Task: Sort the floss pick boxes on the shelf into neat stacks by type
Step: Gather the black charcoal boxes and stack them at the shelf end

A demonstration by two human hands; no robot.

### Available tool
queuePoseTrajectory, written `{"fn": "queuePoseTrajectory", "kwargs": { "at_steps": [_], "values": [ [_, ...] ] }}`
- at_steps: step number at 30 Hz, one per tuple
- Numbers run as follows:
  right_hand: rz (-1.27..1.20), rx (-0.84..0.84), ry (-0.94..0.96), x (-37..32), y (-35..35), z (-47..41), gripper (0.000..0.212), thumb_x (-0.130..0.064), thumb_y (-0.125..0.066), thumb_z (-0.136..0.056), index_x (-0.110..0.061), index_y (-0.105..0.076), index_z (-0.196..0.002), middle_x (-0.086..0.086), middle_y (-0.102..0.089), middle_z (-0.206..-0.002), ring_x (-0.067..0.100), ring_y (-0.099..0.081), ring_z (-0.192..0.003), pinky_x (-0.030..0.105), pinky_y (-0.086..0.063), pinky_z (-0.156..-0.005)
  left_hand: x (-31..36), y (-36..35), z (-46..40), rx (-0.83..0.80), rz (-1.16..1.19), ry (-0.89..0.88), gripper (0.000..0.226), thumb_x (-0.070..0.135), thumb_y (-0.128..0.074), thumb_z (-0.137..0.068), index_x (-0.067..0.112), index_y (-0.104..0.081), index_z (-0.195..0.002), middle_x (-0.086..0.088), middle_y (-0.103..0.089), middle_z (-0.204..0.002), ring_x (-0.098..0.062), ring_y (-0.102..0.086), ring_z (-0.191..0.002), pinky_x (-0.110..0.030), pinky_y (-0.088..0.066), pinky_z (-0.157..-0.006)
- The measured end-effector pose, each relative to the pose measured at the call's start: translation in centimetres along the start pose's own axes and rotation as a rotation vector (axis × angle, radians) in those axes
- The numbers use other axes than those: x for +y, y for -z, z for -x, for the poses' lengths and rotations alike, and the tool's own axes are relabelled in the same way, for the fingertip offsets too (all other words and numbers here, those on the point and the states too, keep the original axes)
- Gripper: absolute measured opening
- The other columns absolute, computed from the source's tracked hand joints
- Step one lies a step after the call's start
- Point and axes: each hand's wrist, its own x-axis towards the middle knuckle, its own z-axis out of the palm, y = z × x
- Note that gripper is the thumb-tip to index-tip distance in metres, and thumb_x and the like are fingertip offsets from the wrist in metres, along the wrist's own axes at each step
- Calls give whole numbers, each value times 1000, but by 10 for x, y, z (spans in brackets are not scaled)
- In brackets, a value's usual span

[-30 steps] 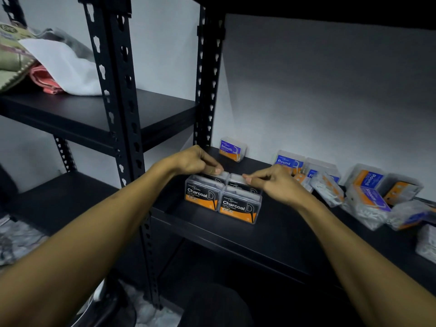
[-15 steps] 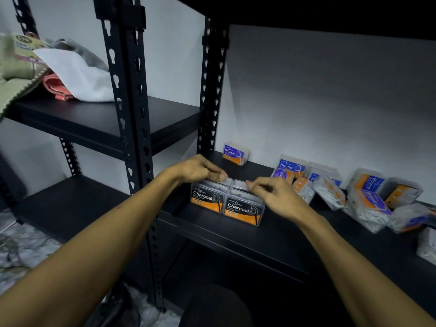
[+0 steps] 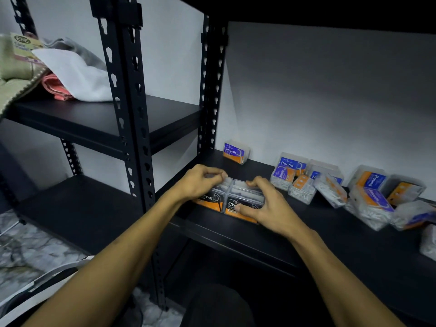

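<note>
Both hands covered much of the Charcoal boxes [image 3: 232, 200], so only "coal" read on the left label and "Ch" on the right; whether more boxes sat behind the front pair could be judged only from the clear lids showing between the fingers. At the right edge of the view a clear box [image 3: 429, 241] was cut off, and the labels in the loose pile [image 3: 368, 197] were partly turned or blurred, some reading "Round", some "Smooth".

The Charcoal boxes stood side by side, touching, close to the front edge of the shelf [image 3: 330, 246] near its left end, just right of the front upright post [image 3: 132, 119]. The left hand [image 3: 199, 182] lay over the left box with its fingers curled onto the lid, gripping it from above. The right hand [image 3: 266, 206] spanned the right box, thumb pressed on the front label and fingers hooked over the back of the lid, holding it.

A single Smooth box [image 3: 236, 152] stood upright at the shelf's back left corner, apart from both hands. The pile lay along the back edge to the right of the right hand, near it but not touching. Folded cloths [image 3: 70, 74] sat on a higher shelf to the left
</note>
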Motion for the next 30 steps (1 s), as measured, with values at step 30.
{"fn": "queuePoseTrajectory", "kwargs": {
  "at_steps": [30],
  "values": [
    [-201,117,-70,8,-14,10,72,-49,-90,-57,-36,-51,-116,-11,-58,-117,3,-60,-105,30,-53,-93,2,-5,5,108,69,10,11,42,-70,-81,40,-76,-89,13,-75,-94,-6,-70,-90,-37,-57,-90]
  ]
}}
